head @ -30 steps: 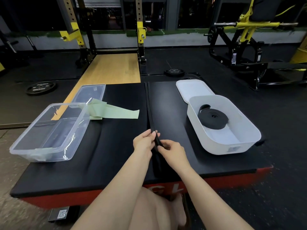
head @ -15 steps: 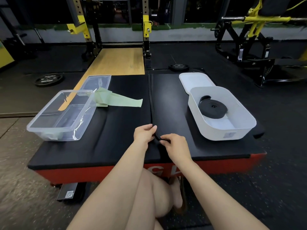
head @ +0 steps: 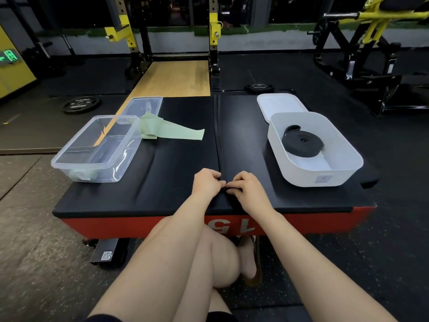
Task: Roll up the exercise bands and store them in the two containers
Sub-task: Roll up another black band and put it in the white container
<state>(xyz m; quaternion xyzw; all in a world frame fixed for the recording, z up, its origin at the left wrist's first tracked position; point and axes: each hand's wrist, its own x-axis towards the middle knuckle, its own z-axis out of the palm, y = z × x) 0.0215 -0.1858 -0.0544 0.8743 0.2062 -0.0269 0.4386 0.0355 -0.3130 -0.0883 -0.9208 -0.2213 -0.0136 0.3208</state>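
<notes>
Both my hands meet at the near middle of the black padded surface [head: 176, 182], and between them I pinch the near end of a black band [head: 218, 140]. My left hand [head: 207, 184] has its fingers curled down onto that end, thumb side toward the right; my right hand [head: 247, 190] curls in from the other side, its fingertips [head: 228, 185] nearly touching those of the left. Each hand grasps the band's end, and a small fold or first turn of it seems to sit under my fingers, though black on black makes that hard to read.

What matters for the roll is how the band lies: it runs straight away from me, a thin dark line up the middle of the surface toward the far edge. Its long axis points from my fingers to the far side, so the roll should travel away from me, along the band. Neither hand is nearer; the end sits midway between them.

To the right, well apart from my hands, the white container [head: 348, 145] already holds one coiled black band [head: 301, 141], with its white lid [head: 278, 104] just behind. To the left, the clear container [head: 69, 159] stands with a green band [head: 174, 133] lying loose beside it, still unrolled, and a clear lid [head: 144, 105] beyond.
</notes>
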